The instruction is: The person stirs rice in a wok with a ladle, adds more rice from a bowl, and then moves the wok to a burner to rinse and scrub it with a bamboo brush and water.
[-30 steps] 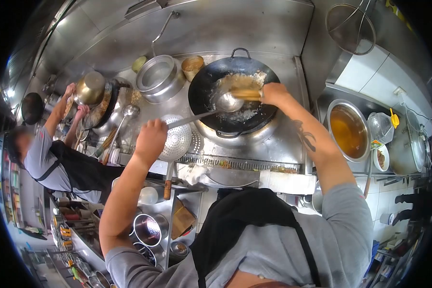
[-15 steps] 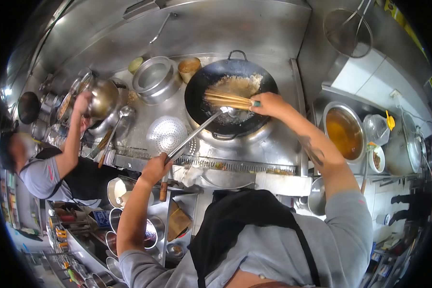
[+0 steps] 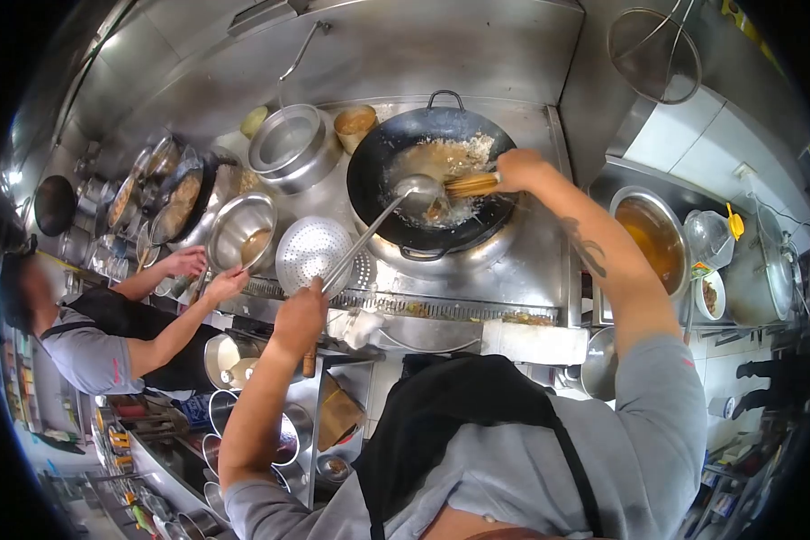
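From here, the wok (image 3: 369, 184) sits toward the bench's (image 3: 522, 270) right edge, with the ladle (image 3: 418, 187) and a bundle of sticks (image 3: 471, 185) reaching into it. Left of it, the skimmer (image 3: 311, 250) lies by the front edge, its handle jutting past; behind that stands the pot (image 3: 308, 175), a canister (image 3: 354, 141) between pot and wok. Further left is another pan (image 3: 209, 187). Beyond the right edge is a basin (image 3: 680, 236), a small bowl (image 3: 718, 310) at its front right.

The left hand (image 3: 300, 319) hides part of the skimmer handle (image 3: 310, 364), and the top edge cuts off the hanging strainer (image 3: 654, 56).
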The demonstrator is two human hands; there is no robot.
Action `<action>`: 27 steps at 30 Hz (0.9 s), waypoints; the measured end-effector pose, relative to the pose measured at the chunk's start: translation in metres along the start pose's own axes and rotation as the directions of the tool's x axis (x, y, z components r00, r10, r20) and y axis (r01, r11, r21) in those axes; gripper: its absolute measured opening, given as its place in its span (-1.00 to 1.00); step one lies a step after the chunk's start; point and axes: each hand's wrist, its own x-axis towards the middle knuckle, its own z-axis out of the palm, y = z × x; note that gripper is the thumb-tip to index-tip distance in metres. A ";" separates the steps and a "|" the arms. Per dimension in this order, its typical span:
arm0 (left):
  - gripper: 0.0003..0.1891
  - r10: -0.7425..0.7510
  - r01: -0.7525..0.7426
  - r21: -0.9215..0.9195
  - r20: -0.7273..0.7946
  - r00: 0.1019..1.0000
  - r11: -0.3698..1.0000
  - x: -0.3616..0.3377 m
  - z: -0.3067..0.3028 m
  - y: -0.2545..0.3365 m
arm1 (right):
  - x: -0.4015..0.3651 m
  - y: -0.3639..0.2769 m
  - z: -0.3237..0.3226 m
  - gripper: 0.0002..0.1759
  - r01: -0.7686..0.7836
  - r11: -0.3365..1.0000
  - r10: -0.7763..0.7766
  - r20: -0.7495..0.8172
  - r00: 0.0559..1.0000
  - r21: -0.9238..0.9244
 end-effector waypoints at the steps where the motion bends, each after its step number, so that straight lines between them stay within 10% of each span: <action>1: -0.72 0.031 -0.033 0.056 0.034 0.999 0.998 0.007 -0.009 0.010 | -0.009 -0.001 -0.014 -0.59 -0.014 1.000 0.014 -0.024 1.000 0.006; 8: -0.68 0.143 -0.143 -0.001 0.045 0.989 0.990 0.078 -0.057 0.016 | -0.051 -0.049 0.005 -0.67 0.136 0.933 -0.006 -0.366 0.931 0.332; 12: -0.67 0.128 -0.127 -0.015 0.076 0.989 0.992 0.083 -0.052 -0.002 | -0.054 0.002 0.021 -0.61 -0.242 0.952 0.226 0.102 0.969 0.189; 19: -0.74 0.092 -0.093 -0.006 0.143 0.985 0.996 0.077 -0.026 -0.020 | -0.067 -0.036 0.003 -0.56 0.051 0.864 0.123 -0.310 0.943 0.500; 23: -0.76 0.097 -0.090 -0.074 0.094 0.991 0.993 0.062 -0.007 -0.053 | -0.043 0.017 0.030 -0.54 -0.175 0.947 0.171 0.038 0.985 0.270; 27: -0.77 0.038 -0.012 -0.204 0.124 0.992 0.979 0.055 0.014 -0.065 | -0.069 -0.009 -0.003 -0.53 -0.078 0.871 0.206 -0.216 0.954 0.485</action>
